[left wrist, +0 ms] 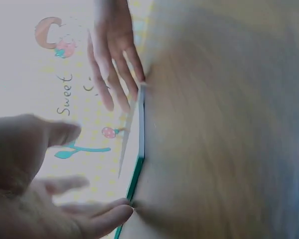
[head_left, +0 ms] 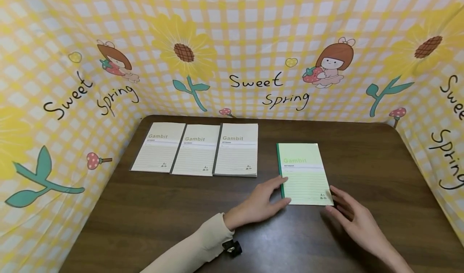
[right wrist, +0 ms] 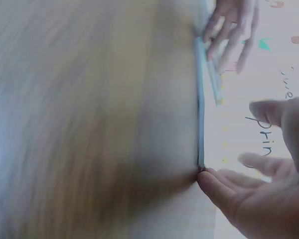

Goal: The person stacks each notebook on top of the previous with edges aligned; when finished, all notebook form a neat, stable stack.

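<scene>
A pale green notebook (head_left: 306, 184) marked "Gambit", with a dark green spine, lies flat on the table, right of centre. My left hand (head_left: 255, 202) is at its spine side, fingers extended, with the index finger and thumb at the edge of the cover. On the opposite side, my right hand (head_left: 357, 220) has its fingertips at the lower right corner, fingers loosely spread. In the left wrist view the green spine (left wrist: 135, 181) shows beside the left fingers. The right wrist view shows the notebook's thin page edge (right wrist: 201, 104) by the right fingers.
Several cream Gambit notebooks (head_left: 235, 150) with dark grey spines lie in a row at the back left; the rightmost looks thicker. Yellow checked cloth (head_left: 253, 39) with printed flowers walls the back and sides of the dark wooden table (head_left: 145, 224).
</scene>
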Demonstrator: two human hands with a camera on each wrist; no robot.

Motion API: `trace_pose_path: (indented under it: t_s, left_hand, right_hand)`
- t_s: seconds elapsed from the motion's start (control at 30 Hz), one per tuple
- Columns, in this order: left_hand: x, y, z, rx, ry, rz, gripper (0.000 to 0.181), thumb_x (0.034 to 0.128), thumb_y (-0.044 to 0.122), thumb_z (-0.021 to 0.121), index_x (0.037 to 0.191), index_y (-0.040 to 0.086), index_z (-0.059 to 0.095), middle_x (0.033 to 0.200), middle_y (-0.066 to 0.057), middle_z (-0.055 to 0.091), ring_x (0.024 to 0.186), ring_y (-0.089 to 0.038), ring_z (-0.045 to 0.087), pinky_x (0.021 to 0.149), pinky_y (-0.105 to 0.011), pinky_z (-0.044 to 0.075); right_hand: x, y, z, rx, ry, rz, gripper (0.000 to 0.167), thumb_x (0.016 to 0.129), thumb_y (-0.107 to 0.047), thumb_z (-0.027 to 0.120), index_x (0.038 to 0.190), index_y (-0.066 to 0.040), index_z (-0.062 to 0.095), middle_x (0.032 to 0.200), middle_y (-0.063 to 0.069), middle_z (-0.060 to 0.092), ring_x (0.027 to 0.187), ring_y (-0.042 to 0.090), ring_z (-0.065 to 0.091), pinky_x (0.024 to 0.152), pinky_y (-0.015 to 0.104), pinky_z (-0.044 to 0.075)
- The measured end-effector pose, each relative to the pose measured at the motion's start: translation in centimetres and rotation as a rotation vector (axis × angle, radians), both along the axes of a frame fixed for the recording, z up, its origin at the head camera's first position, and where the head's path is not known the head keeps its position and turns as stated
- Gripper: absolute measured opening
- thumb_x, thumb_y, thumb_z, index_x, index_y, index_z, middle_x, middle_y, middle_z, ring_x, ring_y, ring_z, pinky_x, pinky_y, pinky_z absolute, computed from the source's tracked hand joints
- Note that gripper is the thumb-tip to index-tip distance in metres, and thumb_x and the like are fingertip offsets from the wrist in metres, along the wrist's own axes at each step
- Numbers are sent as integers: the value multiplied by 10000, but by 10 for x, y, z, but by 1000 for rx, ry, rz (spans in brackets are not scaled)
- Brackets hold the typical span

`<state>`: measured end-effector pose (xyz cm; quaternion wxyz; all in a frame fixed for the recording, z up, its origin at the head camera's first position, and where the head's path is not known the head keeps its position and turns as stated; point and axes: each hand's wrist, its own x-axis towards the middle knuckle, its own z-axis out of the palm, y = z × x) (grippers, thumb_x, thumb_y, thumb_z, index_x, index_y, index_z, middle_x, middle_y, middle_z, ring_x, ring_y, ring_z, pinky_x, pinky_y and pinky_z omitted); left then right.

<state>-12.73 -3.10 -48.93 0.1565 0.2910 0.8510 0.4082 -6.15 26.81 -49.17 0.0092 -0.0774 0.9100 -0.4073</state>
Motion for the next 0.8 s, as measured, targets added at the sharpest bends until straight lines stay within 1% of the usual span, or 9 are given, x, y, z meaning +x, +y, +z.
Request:
trace_pose_path:
  t_s: [0.07,0.17,0.27,0.37,0.4,0.47,0.57,0.67,0.8]
  left_hand:
    - [2,1,-1,72,-84,82,633,1068,409,586,1597,105,416,1599,-170,493,1424,-286,567,1130,-357,515]
    - [6,3,-3,163,-205,176,628,1060,397,608,1590,115,427,1581,-160,517,1367,-301,615,1073,-322,552]
    - [9,6,-4,244,-278,248,626,1053,365,628,1585,101,430,1595,-168,497,1389,-336,588,1086,-389,548]
    - [12,10,-4,340,-359,319,616,1048,327,642,1578,88,436,1599,-177,491,1418,-369,549,1108,-482,523]
    - [13,12,-4,371,-388,342,615,1044,315,648,1575,86,439,1595,-182,494,1423,-377,539,1110,-502,517]
    - [14,14,-3,425,-435,379,615,1037,289,662,1570,76,441,1587,-198,497,1428,-393,525,1109,-517,514]
    - [14,16,-2,511,-500,431,617,1019,240,685,1554,39,452,1557,-239,512,1418,-413,527,1112,-506,516]
    - [11,17,2,583,-540,476,610,998,190,702,1529,-1,471,1515,-269,541,1392,-419,547,1109,-471,523]
    - [8,15,4,598,-563,496,611,974,127,716,1520,-18,483,1473,-258,575,1326,-388,597,1001,-410,588]
  right_hand:
    - [-2,1,1,-98,-54,-41,623,1025,-273,689,1549,-23,464,1539,239,535,1186,-226,500,887,6,464]
    - [-5,1,2,-228,-181,-98,653,1050,-285,649,1577,12,403,1575,281,474,1140,-233,526,878,43,495]
    - [-8,1,2,-418,-334,-132,680,1091,-253,569,1626,38,265,1639,317,343,1138,-200,568,916,86,527]
    - [-10,1,0,-563,-441,-156,713,1105,-215,534,1646,52,155,1678,316,245,1149,-157,603,951,126,545]
    - [-11,1,-1,-587,-463,-163,721,1105,-212,534,1647,53,141,1678,295,260,1147,-150,607,954,132,547]
    - [-12,1,-1,-613,-486,-182,720,1099,-196,546,1646,54,150,1630,214,387,1140,-136,620,958,143,551]
    - [-12,1,-1,-633,-508,-209,730,1076,-178,594,1636,60,190,1433,-11,586,1119,-121,637,947,168,568]
    - [-12,2,0,-649,-536,-223,716,1071,-161,601,1630,62,214,1226,-200,627,1088,-106,655,929,198,584]
    - [-14,1,1,-663,-566,-240,741,1058,-167,627,1632,57,215,1165,-225,634,1060,-95,665,911,212,593]
